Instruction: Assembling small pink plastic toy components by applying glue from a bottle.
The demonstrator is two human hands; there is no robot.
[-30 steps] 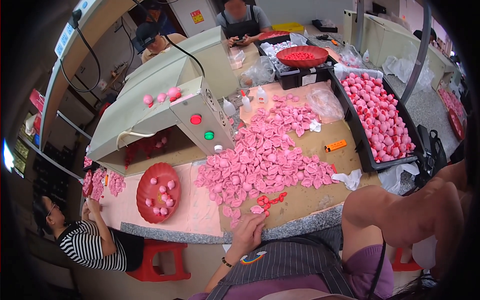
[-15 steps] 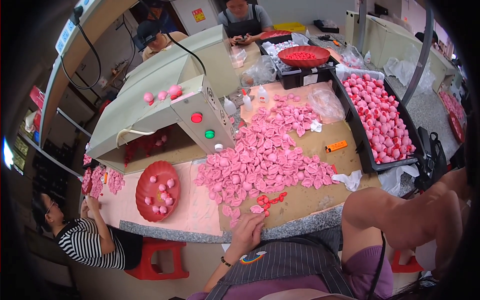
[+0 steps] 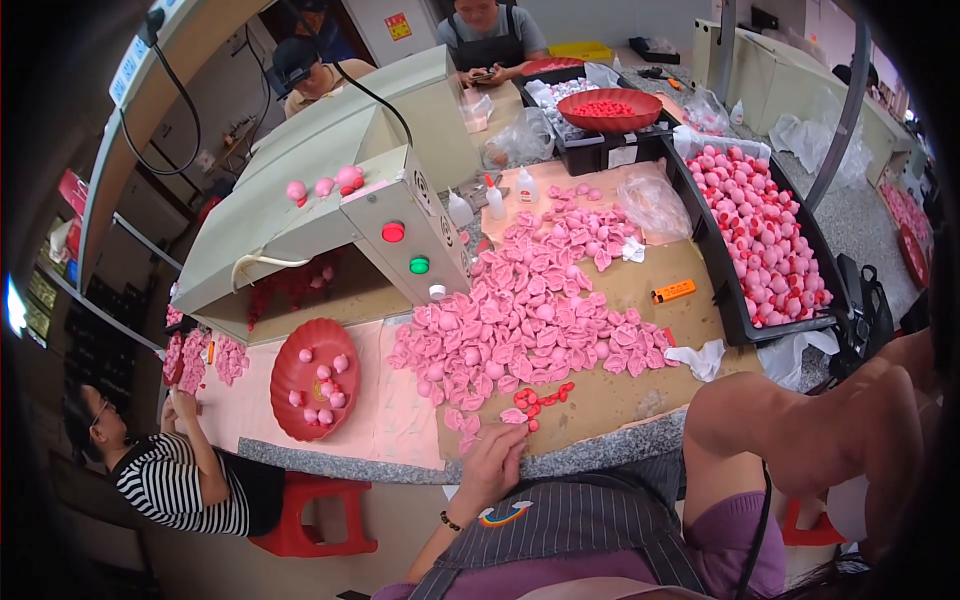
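My left hand [image 3: 493, 462] rests at the near table edge, fingers bent and pressed together. Its fingertips are beside a small red piece [image 3: 533, 426] and a pink petal-shaped piece [image 3: 512, 415]; whatever they hold, if anything, is hidden. Just beyond lies a short row of small red pieces [image 3: 545, 400]. A large heap of pink folded pieces and balls [image 3: 530, 320] spreads behind them. My right arm bends at the elbow at the table edge, and my right hand [image 3: 885, 430] is raised close to the camera, blurred and partly dark, its fingers not readable.
A red dish [image 3: 283, 400] holds several pink balls, left of the heap. Behind it stands a grey machine [image 3: 290, 240]. At right, a black crate [image 3: 738, 318] is full of pink-and-red balls. An orange lighter [image 3: 673, 291] lies nearby. Other people sit left and at the back.
My left hand has stayed almost in place, with only a slight shift of the fingers. My raised right hand has moved slightly.
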